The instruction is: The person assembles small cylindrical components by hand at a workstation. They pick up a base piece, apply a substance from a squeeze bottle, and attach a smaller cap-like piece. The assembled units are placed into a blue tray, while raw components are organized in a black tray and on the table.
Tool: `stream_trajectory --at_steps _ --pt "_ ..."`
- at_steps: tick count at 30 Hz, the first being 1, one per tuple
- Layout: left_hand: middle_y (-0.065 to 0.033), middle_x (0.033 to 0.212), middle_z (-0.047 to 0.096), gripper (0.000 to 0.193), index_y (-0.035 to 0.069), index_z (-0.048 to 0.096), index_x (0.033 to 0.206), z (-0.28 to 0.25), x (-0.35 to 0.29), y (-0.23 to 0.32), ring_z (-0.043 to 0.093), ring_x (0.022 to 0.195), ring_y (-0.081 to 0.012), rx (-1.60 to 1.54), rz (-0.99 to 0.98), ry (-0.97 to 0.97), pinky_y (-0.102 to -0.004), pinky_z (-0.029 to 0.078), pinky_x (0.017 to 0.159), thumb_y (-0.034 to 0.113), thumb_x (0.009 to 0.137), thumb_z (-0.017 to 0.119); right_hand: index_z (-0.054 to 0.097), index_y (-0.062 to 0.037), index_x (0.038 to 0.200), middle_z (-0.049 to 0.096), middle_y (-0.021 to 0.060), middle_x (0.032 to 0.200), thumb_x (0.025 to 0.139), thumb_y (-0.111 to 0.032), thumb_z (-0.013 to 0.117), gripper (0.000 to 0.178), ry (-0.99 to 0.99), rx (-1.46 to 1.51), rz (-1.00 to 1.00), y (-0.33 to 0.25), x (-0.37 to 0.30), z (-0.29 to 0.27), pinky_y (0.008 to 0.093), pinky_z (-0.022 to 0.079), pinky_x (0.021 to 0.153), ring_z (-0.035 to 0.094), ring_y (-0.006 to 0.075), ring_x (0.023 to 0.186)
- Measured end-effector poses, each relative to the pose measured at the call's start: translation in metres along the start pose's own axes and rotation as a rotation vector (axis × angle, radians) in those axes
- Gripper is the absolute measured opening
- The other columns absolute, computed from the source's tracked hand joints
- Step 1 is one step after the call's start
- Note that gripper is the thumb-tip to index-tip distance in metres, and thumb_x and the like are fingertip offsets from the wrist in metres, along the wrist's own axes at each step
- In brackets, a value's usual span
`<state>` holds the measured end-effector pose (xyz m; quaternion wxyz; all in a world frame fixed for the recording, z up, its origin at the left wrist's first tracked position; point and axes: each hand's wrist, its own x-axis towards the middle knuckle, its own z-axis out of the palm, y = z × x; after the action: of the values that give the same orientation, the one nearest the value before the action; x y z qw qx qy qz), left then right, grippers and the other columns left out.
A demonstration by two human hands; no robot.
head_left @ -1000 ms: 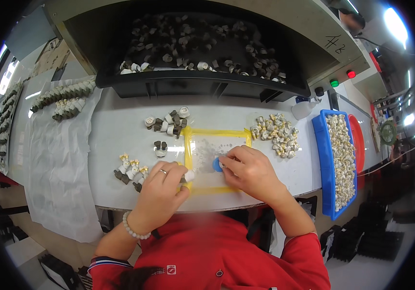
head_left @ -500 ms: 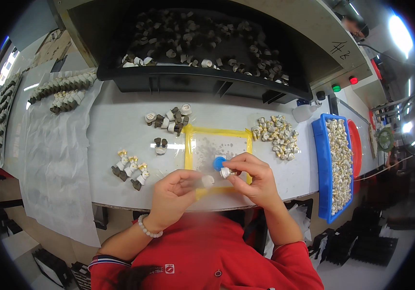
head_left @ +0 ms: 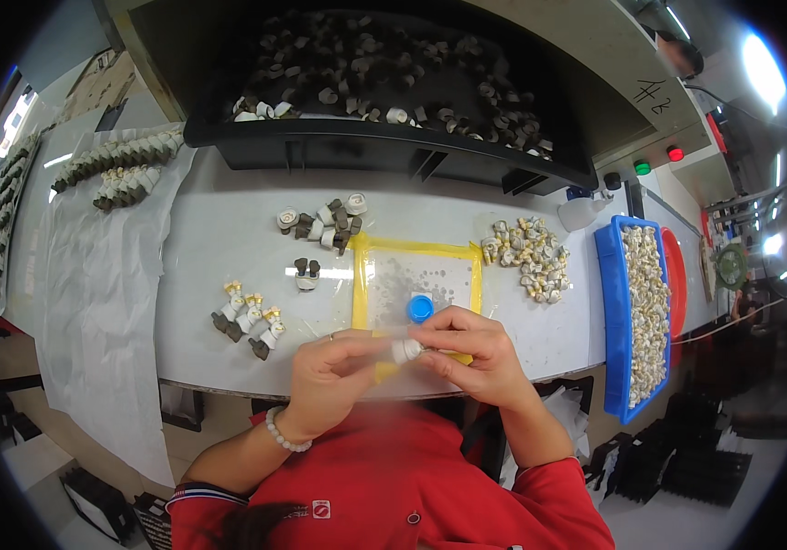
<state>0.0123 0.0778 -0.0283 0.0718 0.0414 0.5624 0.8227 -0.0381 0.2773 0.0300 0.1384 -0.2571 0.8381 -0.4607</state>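
Close together at the table's front edge, my left hand (head_left: 334, 365) and my right hand (head_left: 478, 359) meet around a small white figurine (head_left: 405, 350). Its lower part lies at my left fingertips, slightly blurred. Pinched in my right thumb and fingers is the upper part, partly covered by them. The two parts touch or nearly touch; I cannot tell which. Just beyond my hands a round blue cap (head_left: 420, 308) sits on a sheet framed with yellow tape (head_left: 416, 245). Three joined figurines (head_left: 249, 318) with golden tops and dark feet lie to the left.
White-and-dark lower pieces (head_left: 325, 223) lie behind the taped sheet, with another one (head_left: 306, 274) nearer. White-and-gold upper pieces (head_left: 531, 261) are heaped at right, beside a full blue tray (head_left: 610, 321). A black bin (head_left: 366, 147) of pieces spans the back. Figurine rows (head_left: 123, 165) cover paper at left.
My hands have come together. The upper part in my right hand has moved left and nearer to me, away from the blue cap, and now meets the piece at my left fingers.
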Motion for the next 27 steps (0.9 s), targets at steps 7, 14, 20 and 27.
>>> stream_trajectory --at_steps 7,14,20,27 --pt "-0.0087 0.096 0.068 0.024 0.002 0.070 0.101 0.002 0.000 -0.007 0.064 0.086 -0.0118 0.090 0.045 0.052 -0.0243 0.051 0.074 -0.007 0.079 0.064 0.069 -0.0004 0.106 0.064 0.0097 0.092 0.077 -0.001 0.070 0.028 0.018 -0.001 -0.010 0.005 -0.003 0.007 0.0266 0.046 0.067 0.060 0.0175 0.079" --pt "-0.0139 0.099 0.063 0.018 -0.004 0.064 0.095 -0.001 -0.012 0.015 0.063 0.097 -0.0242 -0.055 -0.136 -0.010 -0.0318 0.053 0.086 -0.010 0.078 0.067 0.068 -0.0017 0.107 0.064 0.0106 0.095 0.075 0.002 0.069 0.032 0.017 0.145 -0.129 0.008 -0.010 0.013 0.0281 0.048 0.069 0.060 0.0197 0.084" --pt "-0.0092 0.088 0.063 0.033 0.003 0.065 0.091 -0.030 -0.040 0.023 0.057 0.081 -0.0283 1.125 0.664 0.081 -0.0343 0.047 0.071 -0.003 0.061 0.077 0.067 -0.0021 0.104 0.064 0.0116 0.096 0.072 0.005 0.069 0.033 0.118 -0.113 -0.281 0.008 -0.010 0.016 0.0310 0.050 0.073 0.062 0.0233 0.085" --pt "-0.0149 0.108 0.056 0.037 0.005 0.065 0.094 -0.050 -0.050 0.012 0.049 0.094 -0.0318 1.412 0.618 0.317 -0.0398 0.041 0.082 -0.001 0.059 0.074 0.066 -0.0001 0.103 0.062 0.0129 0.090 0.074 0.006 0.067 0.030 0.273 -0.153 -0.241 0.024 -0.027 0.016 0.0301 0.049 0.070 0.061 0.0239 0.080"
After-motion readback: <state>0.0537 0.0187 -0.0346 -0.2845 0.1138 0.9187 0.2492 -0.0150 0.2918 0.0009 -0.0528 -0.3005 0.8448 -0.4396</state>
